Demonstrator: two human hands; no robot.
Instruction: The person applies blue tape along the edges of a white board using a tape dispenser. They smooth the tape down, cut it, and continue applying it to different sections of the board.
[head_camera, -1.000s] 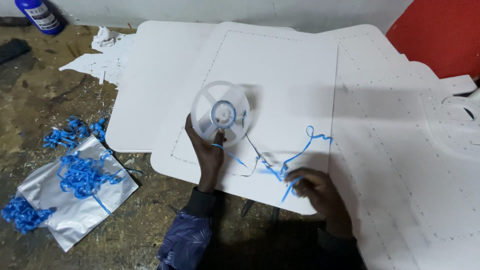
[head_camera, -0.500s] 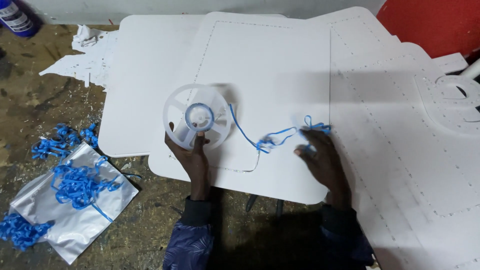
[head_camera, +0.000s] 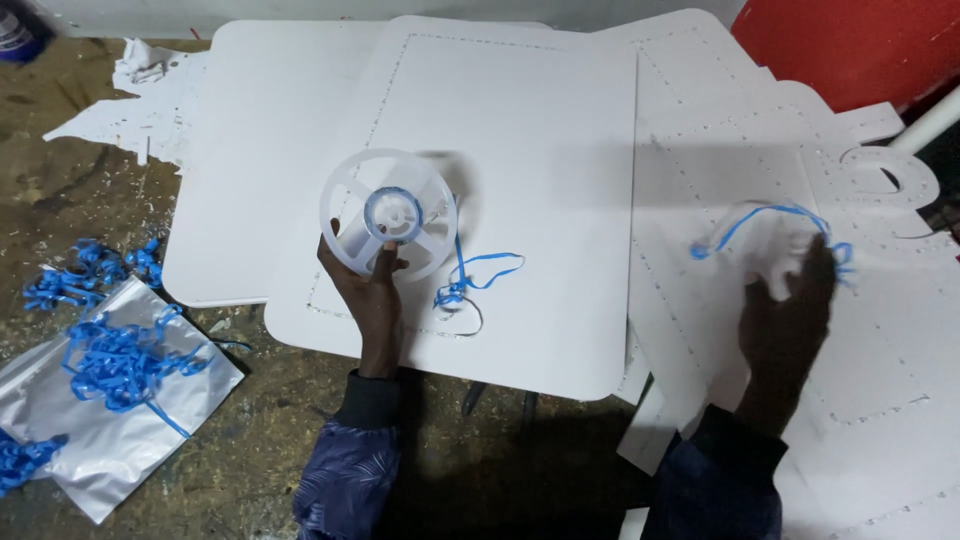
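Right hand (head_camera: 785, 300) now farther right, clamped on blue ribbon (head_camera: 760, 215); left hand (head_camera: 365, 275) gripping spool (head_camera: 390, 212).

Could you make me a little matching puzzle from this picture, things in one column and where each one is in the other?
Things:
1. reel
2. blue strip
3. silver bag
4. red panel

Places:
A. top right corner
B. in the left hand
C. on the floor at lower left, with blue strips on it
D. at the right hand

Pairs: 1-B, 2-D, 3-C, 4-A
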